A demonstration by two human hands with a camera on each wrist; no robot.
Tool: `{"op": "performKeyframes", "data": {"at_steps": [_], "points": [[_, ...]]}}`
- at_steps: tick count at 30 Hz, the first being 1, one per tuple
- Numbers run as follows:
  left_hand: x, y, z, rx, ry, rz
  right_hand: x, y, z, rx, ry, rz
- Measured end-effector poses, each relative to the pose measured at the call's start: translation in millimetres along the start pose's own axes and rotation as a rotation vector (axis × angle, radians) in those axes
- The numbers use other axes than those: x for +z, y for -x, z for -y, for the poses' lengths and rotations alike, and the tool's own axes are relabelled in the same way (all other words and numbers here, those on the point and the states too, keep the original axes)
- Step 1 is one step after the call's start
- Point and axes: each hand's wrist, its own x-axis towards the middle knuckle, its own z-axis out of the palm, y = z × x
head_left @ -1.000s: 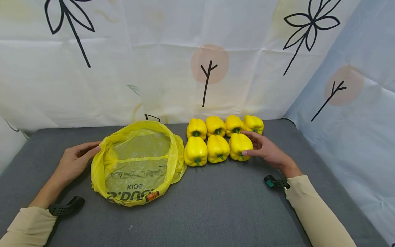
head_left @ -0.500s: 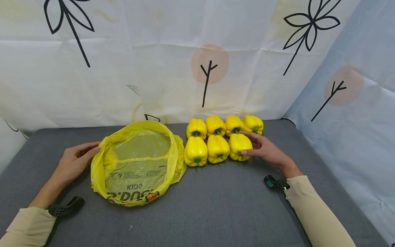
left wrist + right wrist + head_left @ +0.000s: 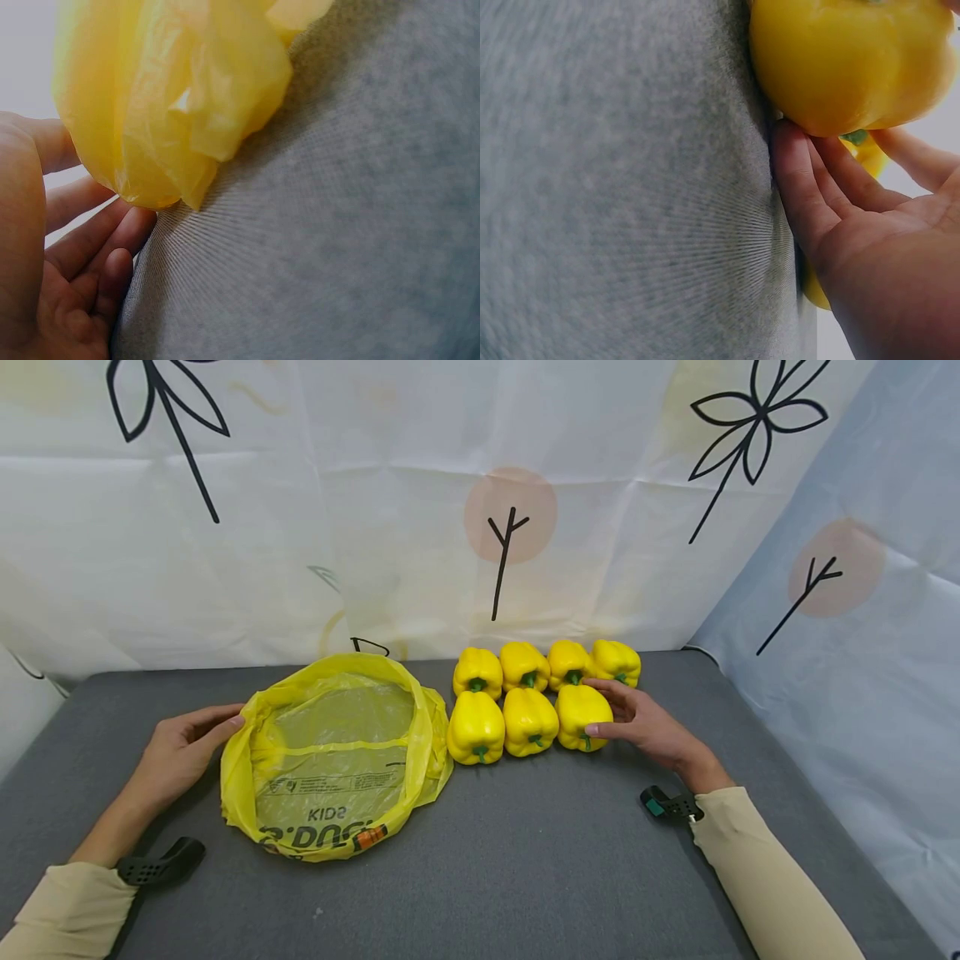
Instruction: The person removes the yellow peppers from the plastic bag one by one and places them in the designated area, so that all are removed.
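Observation:
A yellow bell pepper [image 3: 577, 714] lies at the right end of the front row, and my right hand [image 3: 645, 722] holds it from the right, thumb on its near side and fingers on its far side. The right wrist view shows fingers [image 3: 799, 165] against the pepper's underside, close to the cloth. On the left is a yellow plastic bag [image 3: 240, 777], mouth spread wide and facing up, with dark print inside. My left hand [image 3: 183, 747] touches the bag's left rim with its fingertips. In the left wrist view the fingers [image 3: 82, 244] lie loosely bent beside the bag's folds.
Several more yellow bell peppers stand in two rows between bag and right hand, such as a front-row pepper [image 3: 476, 727] close to the bag and a back-row pepper [image 3: 615, 660]. A grey cloth-covered table [image 3: 480, 868] lies beneath; a printed curtain [image 3: 405, 527] rises behind.
The bell pepper at my right hand has shifted very slightly left, the thumb moving with it. My left hand and the bag stay in place.

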Motion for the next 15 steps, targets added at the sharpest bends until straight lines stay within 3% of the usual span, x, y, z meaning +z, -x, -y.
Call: {"op": "performKeyframes", "data": {"at_steps": [15], "points": [[0.6,-1.2,-0.3,-0.017,-0.020,0.001,0.6,0.5,1.0,0.008,0.016,-0.017]]}}
